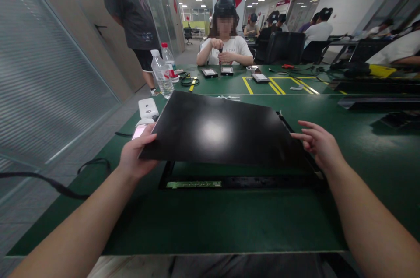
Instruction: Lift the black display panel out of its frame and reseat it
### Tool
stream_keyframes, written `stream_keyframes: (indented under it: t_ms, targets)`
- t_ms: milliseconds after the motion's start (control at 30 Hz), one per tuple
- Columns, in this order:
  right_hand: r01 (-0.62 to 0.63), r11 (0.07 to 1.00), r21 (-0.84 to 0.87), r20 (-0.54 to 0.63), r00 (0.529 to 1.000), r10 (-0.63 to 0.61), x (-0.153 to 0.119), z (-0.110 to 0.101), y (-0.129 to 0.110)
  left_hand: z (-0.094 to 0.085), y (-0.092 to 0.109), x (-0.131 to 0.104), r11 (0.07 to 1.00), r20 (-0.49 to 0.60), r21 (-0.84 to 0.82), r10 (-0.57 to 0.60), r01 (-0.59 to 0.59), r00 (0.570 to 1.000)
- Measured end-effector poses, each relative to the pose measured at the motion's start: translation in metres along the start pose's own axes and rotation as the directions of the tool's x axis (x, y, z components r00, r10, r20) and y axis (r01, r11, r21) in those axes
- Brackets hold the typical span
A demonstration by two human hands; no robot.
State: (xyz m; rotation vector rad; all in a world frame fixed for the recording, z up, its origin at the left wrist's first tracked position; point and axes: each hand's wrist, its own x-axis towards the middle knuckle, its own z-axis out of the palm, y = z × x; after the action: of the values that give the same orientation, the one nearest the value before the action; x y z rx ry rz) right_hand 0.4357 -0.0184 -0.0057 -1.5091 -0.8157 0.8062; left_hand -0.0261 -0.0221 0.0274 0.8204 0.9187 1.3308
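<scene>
A glossy black panel (229, 131) is tilted over a black frame (262, 182) on the green table, its left side raised higher. My left hand (138, 151) grips the panel's left edge, thumb on top and the other fingers hidden beneath. At the right edge my right hand (318, 144) has its fingers spread; one fingertip is at or very near the panel's edge. A green circuit strip (193, 184) lies along the near side of the frame. The panel covers much of the frame.
Plastic bottles (162, 72) and a white device (148, 108) stand at the left of the green table (223, 230). Cables lie at the left edge. Across the table sits a person (226, 50) near several drives (209, 73). Dark metal strips (377, 102) lie at the right.
</scene>
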Motion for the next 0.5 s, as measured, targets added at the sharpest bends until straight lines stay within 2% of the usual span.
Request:
stream_keyframes:
  t_ms: [200, 333, 500]
  targets:
    - [-0.020, 0.999, -0.049, 0.013, 1.000, 0.021, -0.001, 0.005, 0.003, -0.001, -0.010, 0.006, 0.998, -0.054, 0.005, 0.055, -0.055, 0.997]
    - [0.027, 0.995, -0.096, -0.008, 1.000, -0.028, 0.002, 0.003, 0.008, 0.001, -0.022, 0.004, 0.991, -0.110, 0.065, 0.123, -0.117, 0.986]
    - [0.071, 0.986, -0.154, 0.001, 0.997, -0.071, 0.004, -0.001, 0.010, 0.000, -0.031, 0.005, 0.983, -0.119, 0.134, 0.141, -0.124, 0.983]
